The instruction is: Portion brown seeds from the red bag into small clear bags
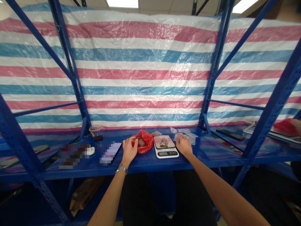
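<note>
My left hand [130,150] is at the left rim of an open red plastic bag [148,145], its thumb and fingers closed on the rim. Small brown pieces [141,142] lie inside the bag. To its right stands a white digital kitchen scale [167,155], with a small clear bag of brownish contents [164,142] on its plate. My right hand [184,144] rests just right of the scale, fingers curled together beside several flat clear plastic bags [191,137]. What its fingertips hold, if anything, is too small to make out.
A phone [111,153] and a plastic cup with dark liquid [98,137] are on the blue shelf to the left, near a white object [90,151]. Another filled bag [156,134] lies behind the scale. Blue posts [213,69] frame both sides; another person's hand [296,125] shows far right.
</note>
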`<state>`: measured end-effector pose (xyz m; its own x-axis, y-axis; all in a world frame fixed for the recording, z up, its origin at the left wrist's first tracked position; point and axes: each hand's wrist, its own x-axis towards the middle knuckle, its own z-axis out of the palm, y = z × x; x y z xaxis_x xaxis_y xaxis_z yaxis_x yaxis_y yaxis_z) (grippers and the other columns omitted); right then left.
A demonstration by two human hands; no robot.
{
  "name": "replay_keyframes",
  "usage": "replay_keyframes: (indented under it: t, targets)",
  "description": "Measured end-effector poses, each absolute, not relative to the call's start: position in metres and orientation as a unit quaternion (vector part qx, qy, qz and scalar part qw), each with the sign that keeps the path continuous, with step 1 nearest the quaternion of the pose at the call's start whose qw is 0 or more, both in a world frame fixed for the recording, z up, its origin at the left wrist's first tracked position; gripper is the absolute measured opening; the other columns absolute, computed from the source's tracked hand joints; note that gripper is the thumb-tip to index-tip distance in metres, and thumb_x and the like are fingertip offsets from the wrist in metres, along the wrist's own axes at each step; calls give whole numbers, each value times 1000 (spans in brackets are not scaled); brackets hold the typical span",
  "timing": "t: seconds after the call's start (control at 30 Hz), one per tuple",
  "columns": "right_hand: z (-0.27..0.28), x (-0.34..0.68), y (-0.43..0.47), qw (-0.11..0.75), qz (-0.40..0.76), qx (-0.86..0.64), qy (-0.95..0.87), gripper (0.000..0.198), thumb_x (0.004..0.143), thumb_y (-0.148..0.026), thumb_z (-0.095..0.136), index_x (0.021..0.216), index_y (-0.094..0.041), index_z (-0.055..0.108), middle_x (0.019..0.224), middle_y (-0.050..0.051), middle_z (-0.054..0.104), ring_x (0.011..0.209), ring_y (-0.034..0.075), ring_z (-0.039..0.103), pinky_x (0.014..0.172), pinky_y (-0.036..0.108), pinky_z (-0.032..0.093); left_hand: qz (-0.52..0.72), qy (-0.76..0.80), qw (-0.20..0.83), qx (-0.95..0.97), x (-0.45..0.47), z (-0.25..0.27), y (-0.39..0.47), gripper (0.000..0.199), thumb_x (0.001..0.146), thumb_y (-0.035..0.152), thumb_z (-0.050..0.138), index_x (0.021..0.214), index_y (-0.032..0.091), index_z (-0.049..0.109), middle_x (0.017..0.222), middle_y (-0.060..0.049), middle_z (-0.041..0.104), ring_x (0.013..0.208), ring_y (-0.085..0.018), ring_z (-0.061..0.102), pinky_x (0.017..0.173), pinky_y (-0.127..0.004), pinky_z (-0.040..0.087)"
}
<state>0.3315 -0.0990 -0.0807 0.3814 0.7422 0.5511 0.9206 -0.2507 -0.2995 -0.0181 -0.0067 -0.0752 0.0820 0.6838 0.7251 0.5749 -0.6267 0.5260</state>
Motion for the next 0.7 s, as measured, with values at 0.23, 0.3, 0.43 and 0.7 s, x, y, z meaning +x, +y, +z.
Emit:
replay_keyframes:
  t: [0.23, 0.3, 0.43, 0.7]
  targets:
    - [-80, 331, -101, 291, -143, -780, -536, 24, 92, -11, 49, 109, -17, 65, 112, 12, 71, 107, 27, 65, 91, 33, 45, 524, 429, 56, 734, -18, -74, -7, 24, 100, 40, 53, 110, 25, 68, 109, -8, 74, 102, -29, 61, 99, -48, 46]
    - [-80, 331, -101, 291, -141, -780, -535, 25, 92, -11, 49, 110, -16, 66, 112, 13, 71, 107, 27, 65, 91, 34, 45, 523, 425, 56, 736, -18, -74, -8, 24, 101, 40, 52, 109, 25, 68, 109, -8, 74, 102, -29, 61, 100, -49, 46]
    - [-80, 331, -101, 292, -138, -781, -535, 26, 91, -9, 50, 110, -16, 67, 112, 14, 71, 107, 28, 65, 92, 34, 45, 521, 428, 62, 736, -18, -73, -10, 24, 101, 40, 52, 108, 26, 69, 110, -8, 74, 102, -28, 62, 101, -49, 46]
    - [-79, 330, -102, 295, -143, -779, -534, 28, 89, -8, 50, 110, -16, 67, 112, 14, 72, 107, 28, 66, 92, 35, 46, 521, 431, 74, 733, -17, -71, -12, 22, 100, 40, 52, 105, 27, 69, 110, -8, 74, 104, -29, 62, 102, -50, 46]
